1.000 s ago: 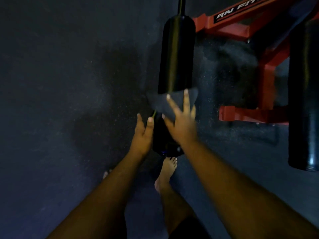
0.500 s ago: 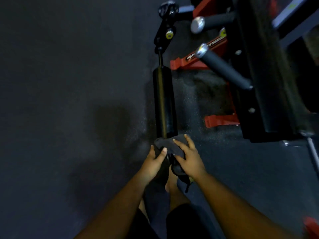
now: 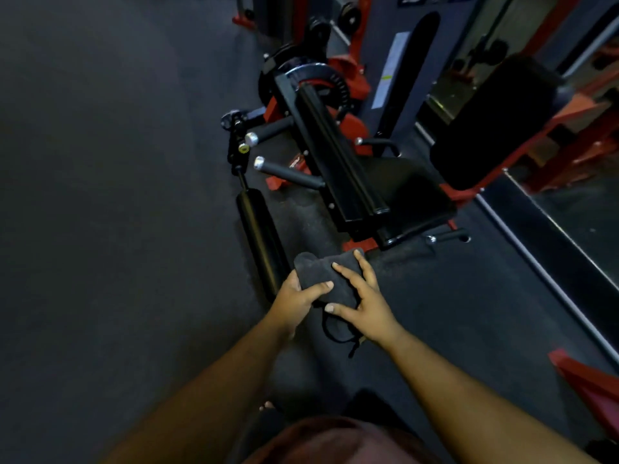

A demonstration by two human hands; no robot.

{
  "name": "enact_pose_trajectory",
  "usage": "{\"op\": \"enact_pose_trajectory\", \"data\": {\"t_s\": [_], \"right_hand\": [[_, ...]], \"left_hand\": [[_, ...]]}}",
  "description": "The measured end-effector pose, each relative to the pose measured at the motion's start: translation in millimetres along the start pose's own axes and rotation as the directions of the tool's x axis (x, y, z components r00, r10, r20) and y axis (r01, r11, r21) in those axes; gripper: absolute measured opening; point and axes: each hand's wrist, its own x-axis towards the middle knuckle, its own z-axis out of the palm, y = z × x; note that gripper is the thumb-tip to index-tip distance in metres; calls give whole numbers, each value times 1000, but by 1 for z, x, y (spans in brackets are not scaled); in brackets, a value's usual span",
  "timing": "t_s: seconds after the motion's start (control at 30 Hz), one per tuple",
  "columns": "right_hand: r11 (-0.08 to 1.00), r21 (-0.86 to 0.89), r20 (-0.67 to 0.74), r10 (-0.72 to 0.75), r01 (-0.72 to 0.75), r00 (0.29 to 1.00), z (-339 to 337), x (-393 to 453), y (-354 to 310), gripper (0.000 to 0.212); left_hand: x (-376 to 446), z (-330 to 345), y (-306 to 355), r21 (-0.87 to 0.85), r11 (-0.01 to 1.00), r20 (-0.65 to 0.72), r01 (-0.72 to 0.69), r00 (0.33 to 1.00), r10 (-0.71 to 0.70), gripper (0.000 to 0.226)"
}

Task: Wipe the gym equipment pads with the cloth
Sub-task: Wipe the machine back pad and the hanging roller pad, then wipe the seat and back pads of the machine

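We hold the cloth (image 3: 326, 277) at the near end of the roller pad (image 3: 259, 241), left hand (image 3: 294, 301) pinching it, right hand (image 3: 363, 304) spread flat on top. We judge we're regathering it between pads; next it must go onto the seat pad (image 3: 412, 192).

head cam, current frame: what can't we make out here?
- Near end of the roller pad, head view: hidden behind the cloth and left hand.
- Cloth's underside and the left hand's fingers beneath it: covered by the cloth itself.
- What the dark cord under the right hand attaches to: covered by that hand, too dim.
- Label on the upright panel: too small to read.
- Back pad surface: too dark to judge.
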Motion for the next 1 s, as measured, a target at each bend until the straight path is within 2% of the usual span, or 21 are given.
{"op": "enact_pose_trajectory", "data": {"t_s": [0.1, 0.17, 0.23, 0.3, 0.37, 0.43, 0.5, 0.6, 0.63, 0.73, 0.8, 0.87, 0.93, 1.0], "right_hand": [[995, 93, -204, -23, 43, 979, -47, -27, 6, 71], [988, 156, -335, 54, -1, 941, -76, -33, 11, 75], [973, 222, -343, 140, -65, 929, -114, -37, 18, 84], [981, 165, -256, 147, -106, 955, -156, -39, 34, 81], [995, 39, -231, 102, -95, 968, -198, -42, 57, 61], [997, -33, -283, 55, -67, 958, -237, -45, 80, 31], [999, 26, -320, 40, -33, 946, -269, -47, 87, 14], [986, 166, -327, 82, -29, 941, -317, -51, 91, 5], [989, 139, -303, 89, -49, 949, -328, -50, 94, 9], [994, -23, -188, 100, -106, 977, -354, -39, 113, 49], [988, -90, -170, 106, -123, 980, -368, -26, 125, 72], [983, -132, -170, 105, -128, 980, -382, -12, 138, 85], [974, -164, -179, 126, -156, 976, -396, 2, 149, 86], [966, -205, -222, 108, -155, 969, -415, 17, 160, 69]], "left_hand": [[-6, 44, 11, 101, 990, 20, -95, 995, 94, 37], [-5, 72, 24, 167, 973, 25, -161, 987, 159, 32], [-3, 108, 40, 231, 943, 68, -239, 971, 229, 25], [1, 149, 55, 246, 924, 119, -292, 955, 270, 28], [8, 187, 66, 247, 912, 123, -328, 944, 306, 32], [19, 219, 67, 224, 917, 78, -329, 944, 320, 27], [30, 241, 64, 171, 935, 20, -311, 950, 312, 27], [44, 279, 63, 149, 940, -15, -307, 950, 313, 29], [48, 290, 64, 163, 935, -6, -317, 947, 322, 30], [65, 327, 71, 240, 902, 79, -359, 933, 351, 34], [79, 350, 78, 251, 892, 133, -377, 926, 354, 35], [97, 369, 86, 221, 891, 160, -396, 916, 367, 34], [118, 387, 92, 167, 901, 160, -401, 912, 377, 34], [138, 402, 97, 97, 918, 138, -383, 919, 369, 33]]}}
